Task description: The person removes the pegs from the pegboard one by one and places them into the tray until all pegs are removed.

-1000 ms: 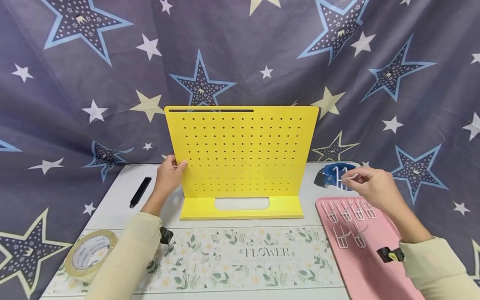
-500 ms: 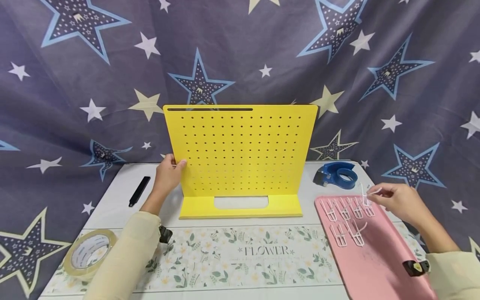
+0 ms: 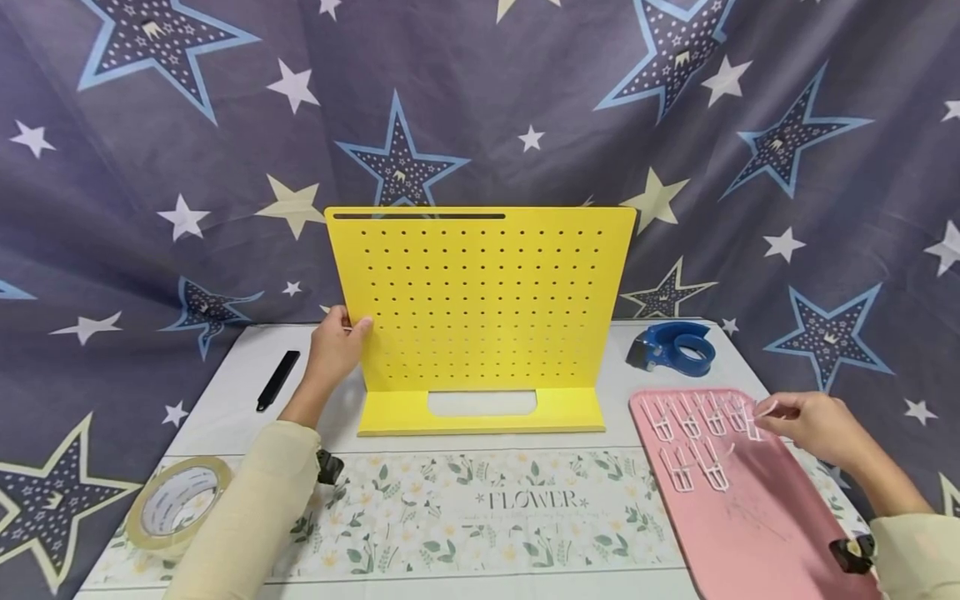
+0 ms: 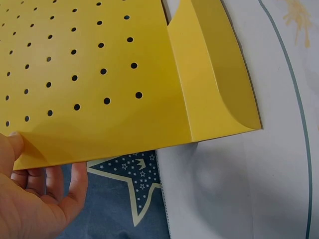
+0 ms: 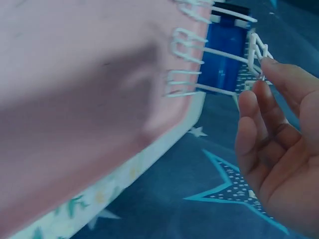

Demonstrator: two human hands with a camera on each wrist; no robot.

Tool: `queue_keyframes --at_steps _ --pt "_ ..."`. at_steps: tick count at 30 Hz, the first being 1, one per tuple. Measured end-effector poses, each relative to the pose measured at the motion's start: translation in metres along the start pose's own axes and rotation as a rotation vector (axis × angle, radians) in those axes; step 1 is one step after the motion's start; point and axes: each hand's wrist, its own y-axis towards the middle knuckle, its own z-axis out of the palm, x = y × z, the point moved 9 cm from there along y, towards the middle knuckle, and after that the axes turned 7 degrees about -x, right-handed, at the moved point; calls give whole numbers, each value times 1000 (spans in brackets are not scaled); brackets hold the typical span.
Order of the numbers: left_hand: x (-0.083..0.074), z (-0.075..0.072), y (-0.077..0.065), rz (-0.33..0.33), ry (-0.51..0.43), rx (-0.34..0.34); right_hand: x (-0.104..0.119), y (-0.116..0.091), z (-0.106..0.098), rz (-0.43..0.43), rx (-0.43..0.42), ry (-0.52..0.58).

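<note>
A yellow pegboard (image 3: 480,300) stands upright on its base at the middle of the table. My left hand (image 3: 335,350) grips its left edge, the thumb on the front face and the fingers behind, as the left wrist view confirms. Over the upper right part of a pink tray (image 3: 750,517), my right hand (image 3: 817,427) pinches a white wire pegboard hook (image 5: 255,52) between thumb and fingertips. Several more white hooks (image 3: 681,469) lie on the tray in two rows, close to the held one.
Behind the tray sits a blue tape dispenser (image 3: 678,348). A black strip-shaped object (image 3: 277,381) lies left of the board, and a roll of clear tape (image 3: 180,507) rests at the front left. A star-patterned curtain (image 3: 480,100) hangs behind the table.
My right hand has moved right and down with the hook, from in front of the tape dispenser to the tray's upper right. The left hand stays on the board's edge.
</note>
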Motion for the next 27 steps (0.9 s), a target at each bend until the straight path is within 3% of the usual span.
queue_keyframes --at_steps 8,14,27 --pt "1 1 2 -3 -7 5 -9 -10 28 -18 83 5" --pt "0 1 1 -14 -4 9 -8 -14 37 -73 91 12" --pt "-1 0 0 -8 4 4 -6 -19 56 -82 103 69"
